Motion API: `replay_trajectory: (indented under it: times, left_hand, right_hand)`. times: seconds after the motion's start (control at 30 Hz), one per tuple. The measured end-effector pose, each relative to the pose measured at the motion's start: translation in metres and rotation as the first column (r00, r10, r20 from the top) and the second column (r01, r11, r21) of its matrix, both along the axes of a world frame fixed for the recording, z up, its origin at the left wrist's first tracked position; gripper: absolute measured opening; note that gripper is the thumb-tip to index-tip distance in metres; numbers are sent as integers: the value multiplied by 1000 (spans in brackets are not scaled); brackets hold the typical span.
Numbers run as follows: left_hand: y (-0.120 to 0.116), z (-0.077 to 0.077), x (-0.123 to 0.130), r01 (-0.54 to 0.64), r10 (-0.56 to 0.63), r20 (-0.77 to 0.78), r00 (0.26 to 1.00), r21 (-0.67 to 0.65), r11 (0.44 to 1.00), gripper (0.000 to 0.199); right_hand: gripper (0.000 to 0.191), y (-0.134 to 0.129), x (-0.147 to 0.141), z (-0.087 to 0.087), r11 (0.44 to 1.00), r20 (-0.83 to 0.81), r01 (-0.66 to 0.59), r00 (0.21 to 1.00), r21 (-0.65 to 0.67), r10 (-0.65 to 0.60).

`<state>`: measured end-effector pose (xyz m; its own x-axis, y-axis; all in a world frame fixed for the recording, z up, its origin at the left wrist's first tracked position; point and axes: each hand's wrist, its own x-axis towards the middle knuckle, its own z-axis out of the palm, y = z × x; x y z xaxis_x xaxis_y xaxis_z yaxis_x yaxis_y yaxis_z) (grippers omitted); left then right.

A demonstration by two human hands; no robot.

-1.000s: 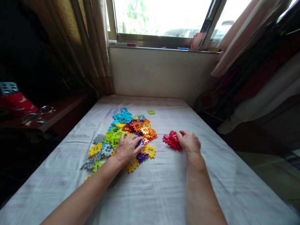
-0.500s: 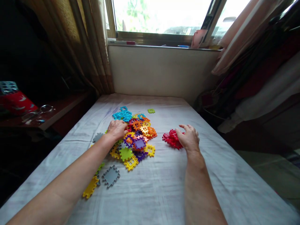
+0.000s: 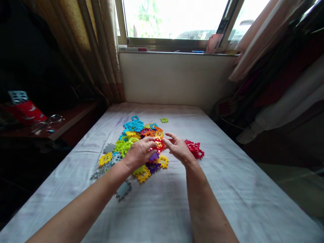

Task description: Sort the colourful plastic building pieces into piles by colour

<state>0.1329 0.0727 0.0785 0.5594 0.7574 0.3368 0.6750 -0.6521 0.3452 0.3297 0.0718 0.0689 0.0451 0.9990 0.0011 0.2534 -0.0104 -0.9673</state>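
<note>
My left hand (image 3: 140,152) is over the middle of a pile of colourful plastic interlocking tiles, its fingers pinching a red tile (image 3: 159,145) by what appears to be its left edge. Close on the other side, my right hand (image 3: 178,148) has its thumb and fingers apart, with the fingertips near that red tile. Whether they touch it I cannot tell. Behind my right hand lies a separate heap of red tiles (image 3: 196,149). Blue tiles (image 3: 134,125) are bunched at the pile's far left, and lime green tiles (image 3: 123,145) lie beside my left hand.
A single green tile (image 3: 164,120) lies apart toward the far end of the white sheet (image 3: 162,209). Grey tiles (image 3: 124,189) are by my left forearm. On the left, a dark table (image 3: 73,123) holds eyeglasses (image 3: 55,118) and a red container (image 3: 31,113).
My left hand has moved right and nearer across the pile, bringing a red tile. My right hand has left the red heap and come left toward it.
</note>
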Motion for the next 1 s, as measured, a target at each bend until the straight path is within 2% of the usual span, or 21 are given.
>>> replay_trajectory:
  times: [0.1, 0.17, 0.2, 0.27, 0.33, 0.37, 0.4, 0.5, 0.6, 0.8, 1.0]
  left_hand:
    - [-8, -11, 26, 91, -92, 98, 991, 10, 996, 16]
    - [-2, -15, 30, 86, -86, 136, 987, 4, 996, 23]
    - [4, -15, 27, 34, -33, 121, 992, -4, 999, 26]
    - [23, -14, 16, -157, 157, -14, 988, -2, 988, 29]
    - [44, -12, 1, -340, 346, -253, 903, 70, 938, 29]
    - [54, -11, -6, -379, 392, -362, 846, 109, 919, 28]
    - [62, -10, -12, -393, 408, -402, 820, 123, 911, 28]
    - [80, -11, -20, -373, 392, -456, 799, 136, 918, 26]
    - [87, -13, -17, -341, 370, -483, 794, 151, 928, 23]
    - [90, -8, -18, -306, 358, -506, 785, 186, 934, 25]
    - [82, 6, -35, -375, 435, -477, 763, 222, 900, 31]
  right_hand:
    - [31, 2, 3, -5, 997, -86, -76, 994, -24, 74]
    - [24, 3, 18, -8, 999, -34, -20, 999, -40, 19]
    - [24, 3, 29, -9, 998, 19, 53, 998, -40, -52]
    - [29, 3, 52, -11, 970, 150, 243, 960, -24, -237]
    - [31, 3, 72, -14, 917, 281, 398, 880, 3, -383]
    - [31, 2, 80, -15, 896, 335, 443, 843, 11, -421]
    - [31, 2, 85, -17, 884, 376, 468, 816, 14, -438]
    - [29, 2, 91, -20, 875, 443, 483, 782, 14, -439]
    - [30, 2, 91, -22, 873, 491, 487, 759, 9, -428]
    - [32, 0, 96, -22, 836, 572, 531, 646, 139, -506]
    - [33, -4, 89, -9, 863, 570, 486, 675, 134, -469]
